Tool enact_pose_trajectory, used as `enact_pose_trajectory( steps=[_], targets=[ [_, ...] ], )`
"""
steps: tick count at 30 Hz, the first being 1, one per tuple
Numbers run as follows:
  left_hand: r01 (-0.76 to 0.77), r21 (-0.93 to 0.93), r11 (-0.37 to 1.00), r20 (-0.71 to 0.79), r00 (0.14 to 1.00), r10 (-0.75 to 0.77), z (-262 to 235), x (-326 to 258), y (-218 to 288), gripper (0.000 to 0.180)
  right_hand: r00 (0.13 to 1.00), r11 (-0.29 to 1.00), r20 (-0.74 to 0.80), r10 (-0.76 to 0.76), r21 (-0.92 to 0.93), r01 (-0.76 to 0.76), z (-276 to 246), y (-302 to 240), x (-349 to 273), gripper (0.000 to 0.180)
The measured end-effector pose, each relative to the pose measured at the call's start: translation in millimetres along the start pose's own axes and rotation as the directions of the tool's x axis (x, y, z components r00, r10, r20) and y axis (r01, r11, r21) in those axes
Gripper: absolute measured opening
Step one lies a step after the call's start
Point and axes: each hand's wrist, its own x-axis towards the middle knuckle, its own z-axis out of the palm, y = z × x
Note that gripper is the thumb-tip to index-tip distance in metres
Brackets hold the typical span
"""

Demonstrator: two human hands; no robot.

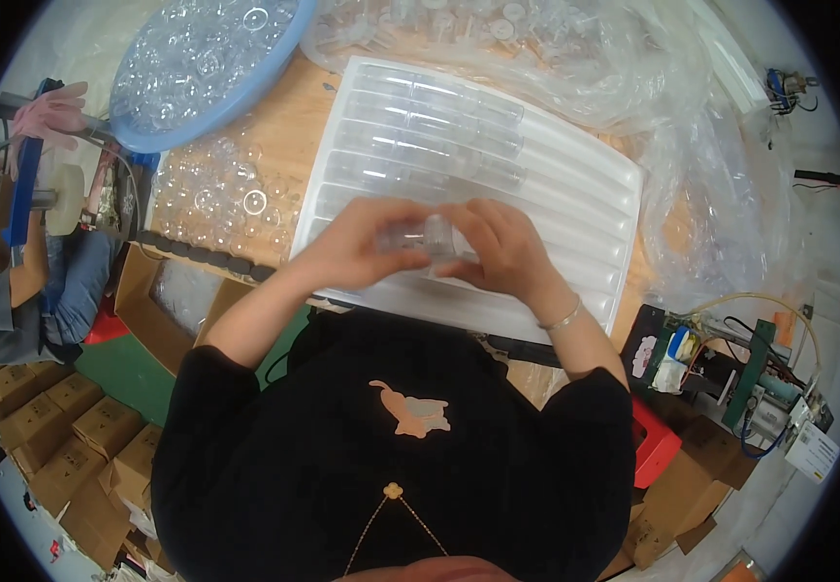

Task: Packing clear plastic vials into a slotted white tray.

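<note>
Between my two hands lies a clear plastic cylinder (403, 238), held level over a white ribbed tray (575, 204). Its left part is wrapped by the fingers of my left hand (367, 242). My right hand (502, 247) curls around a clear round end piece (439, 235) at the cylinder's right end; whether the two pieces are joined I cannot tell. Clear plastic tubes (430, 126) lie in rows in the tray's far grooves, toward its left side.
A blue basin (216, 124) full of clear round parts stands at the far left, with loose clear parts (209, 194) before it. Plastic bags (575, 78) cover the table's back. A small machine (759, 359) stands right; cardboard boxes (71, 427) and a seated person (13, 301) are left.
</note>
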Motion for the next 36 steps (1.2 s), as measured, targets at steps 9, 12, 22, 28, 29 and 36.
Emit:
enact_pose_trajectory(
  steps=[9, 12, 22, 28, 29, 36],
  targets=[
    [-0.227, 0.693, 0.684, -0.220, 0.837, 0.500, 35.2, 1.6, -29.0, 0.056, 0.600, 0.480, 0.061, 0.798, 0.537, -0.693, 24.8, -9.2, -34.2, 0.017],
    [0.103, 0.760, 0.642, -0.446, 0.801, 0.399, -9.5, -18.9, -25.3, 0.052, 0.592, 0.613, -0.170, 0.788, 0.318, -0.724, -11.6, 16.7, -58.1, 0.019],
    [0.427, 0.810, 0.402, -0.566, 0.747, 0.349, -48.2, -73.7, -78.6, 0.015, 0.733, 0.658, 0.058, 0.678, -0.493, -0.570, -3.8, 24.3, -38.8, 0.030],
    [0.396, 0.797, 0.456, -0.582, 0.707, 0.402, -46.7, -72.5, -87.0, 0.012, 0.869, 0.738, -0.206, 0.450, -0.462, -0.492, -31.9, 141.6, 34.8, 0.028],
    [0.368, 0.782, 0.503, -0.594, 0.685, 0.422, -46.7, -68.9, -84.9, 0.010, 0.889, 0.733, -0.187, 0.419, -0.508, -0.452, -29.7, 173.0, 41.7, 0.025],
    [0.296, 0.350, 0.889, -0.834, 0.531, 0.151, -45.5, -73.8, -84.1, 0.013, 0.764, 0.660, 0.231, 0.602, -0.683, -0.313, -17.3, 233.2, 72.8, 0.027]
  ],
)
